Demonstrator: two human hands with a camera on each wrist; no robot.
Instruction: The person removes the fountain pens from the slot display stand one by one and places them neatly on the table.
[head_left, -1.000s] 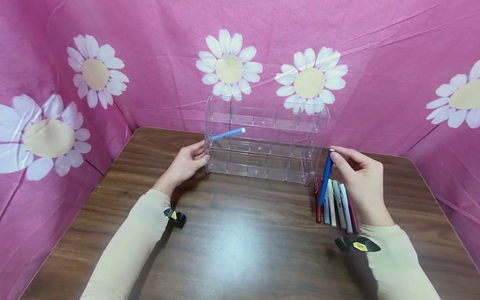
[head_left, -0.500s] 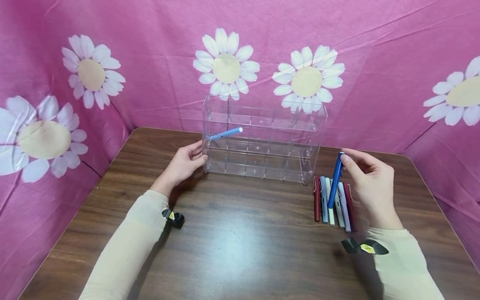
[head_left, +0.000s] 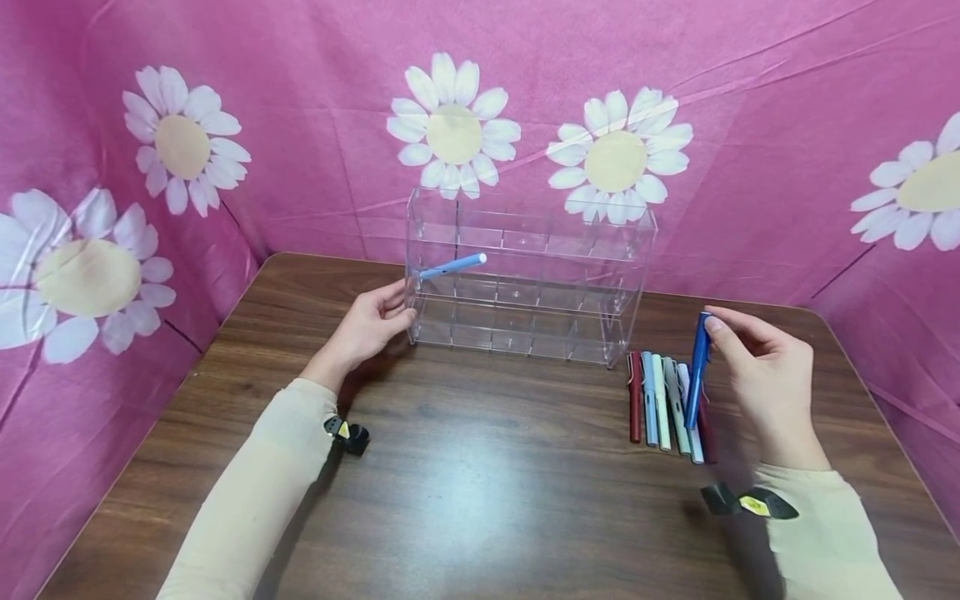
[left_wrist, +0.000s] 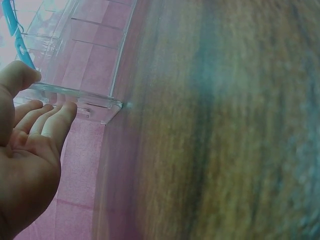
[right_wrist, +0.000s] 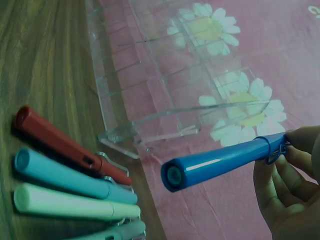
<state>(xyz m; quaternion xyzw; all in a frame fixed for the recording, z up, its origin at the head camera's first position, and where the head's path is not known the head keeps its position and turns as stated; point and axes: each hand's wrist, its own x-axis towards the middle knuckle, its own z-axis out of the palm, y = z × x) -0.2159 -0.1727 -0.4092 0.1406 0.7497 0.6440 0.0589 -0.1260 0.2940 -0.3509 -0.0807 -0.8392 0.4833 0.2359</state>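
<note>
A clear acrylic rack (head_left: pixel 525 275) with rows of compartments stands at the back of the wooden table (head_left: pixel 465 483). One light blue pen (head_left: pixel 452 266) lies in its upper left slot. My left hand (head_left: pixel 372 323) holds the rack's lower left corner, with the thumb on its edge (left_wrist: pixel 75 92) in the left wrist view. My right hand (head_left: pixel 765 371) pinches a dark blue pen (head_left: pixel 697 369) by its top end, lifted above a row of several pens (head_left: pixel 663 404) lying on the table right of the rack. The right wrist view shows that dark blue pen (right_wrist: pixel 220 162) over the red, blue and pale green pens (right_wrist: pixel 70 170).
Pink cloth with white daisies (head_left: pixel 457 133) walls the table on three sides, close behind the rack. Bare wood stretches in front of the rack between my arms.
My right hand has carried the dark blue pen rightward and slightly down, away from the rack's right end. The left hand has stayed on the rack.
</note>
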